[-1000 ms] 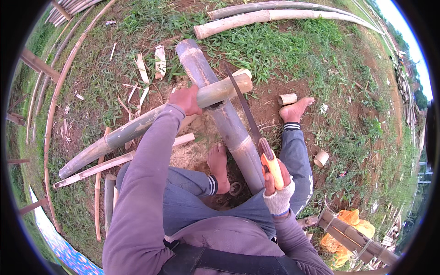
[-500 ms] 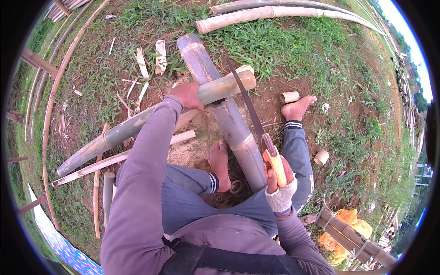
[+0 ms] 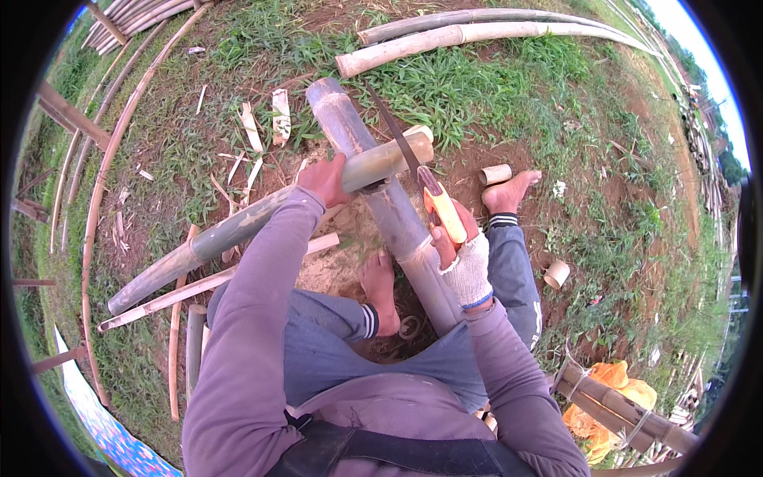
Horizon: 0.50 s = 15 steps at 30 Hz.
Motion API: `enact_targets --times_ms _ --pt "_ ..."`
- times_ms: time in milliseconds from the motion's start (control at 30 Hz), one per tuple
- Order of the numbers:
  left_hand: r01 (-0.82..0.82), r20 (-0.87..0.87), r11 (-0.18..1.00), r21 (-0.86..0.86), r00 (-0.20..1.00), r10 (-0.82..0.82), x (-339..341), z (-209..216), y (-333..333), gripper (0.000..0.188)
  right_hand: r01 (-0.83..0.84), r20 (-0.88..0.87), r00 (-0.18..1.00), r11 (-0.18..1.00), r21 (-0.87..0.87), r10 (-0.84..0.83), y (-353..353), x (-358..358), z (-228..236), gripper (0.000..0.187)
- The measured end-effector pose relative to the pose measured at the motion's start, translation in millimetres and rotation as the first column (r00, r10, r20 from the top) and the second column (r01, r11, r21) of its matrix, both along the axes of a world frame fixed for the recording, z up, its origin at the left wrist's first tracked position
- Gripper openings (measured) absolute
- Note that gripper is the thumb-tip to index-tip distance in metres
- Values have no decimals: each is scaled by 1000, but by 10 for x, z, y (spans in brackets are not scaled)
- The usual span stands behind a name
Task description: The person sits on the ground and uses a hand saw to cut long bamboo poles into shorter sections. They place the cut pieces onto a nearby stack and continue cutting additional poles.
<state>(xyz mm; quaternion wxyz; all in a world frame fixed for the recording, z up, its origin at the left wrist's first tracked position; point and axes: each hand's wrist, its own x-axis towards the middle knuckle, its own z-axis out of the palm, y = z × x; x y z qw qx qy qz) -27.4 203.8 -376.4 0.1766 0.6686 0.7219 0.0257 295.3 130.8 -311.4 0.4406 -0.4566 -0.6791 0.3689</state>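
My left hand [image 3: 324, 180], bare, is closed over a long green bamboo pole [image 3: 230, 228] near its cut end. That pole lies slantwise across a thicker grey bamboo log [image 3: 397, 216], which runs from the grass back to between my legs. In a knitted white fingerless glove, my right hand [image 3: 462, 253] grips the orange-yellow handle of a hand saw [image 3: 395, 127]. The dark blade crosses the green pole close to its right end and points away from me. Whether its teeth are in the bamboo I cannot tell.
Short cut bamboo rings [image 3: 557, 274] lie by my right foot [image 3: 510, 192]. Split strips [image 3: 280, 117] and sawdust [image 3: 322, 270] are scattered on the ground. Two long poles [image 3: 477, 32] lie across the far grass. At lower right are tied bamboo [image 3: 624, 409] and an orange plastic bag [image 3: 608, 389].
My right hand has pushed the saw forward and to the left, so its handle is now close to the green pole. My left hand keeps its hold on the pole.
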Motion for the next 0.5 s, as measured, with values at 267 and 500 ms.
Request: enact_targets --times_ms 267,500 --pt "-25 -21 996 85 999 27 67 -24 -25 74 38 69 997 992 122 -47 244 -159 269 43" --pt "-28 -18 998 52 999 29 41 -62 -23 72 116 256 954 979 166 -156 -539 148 266 38"
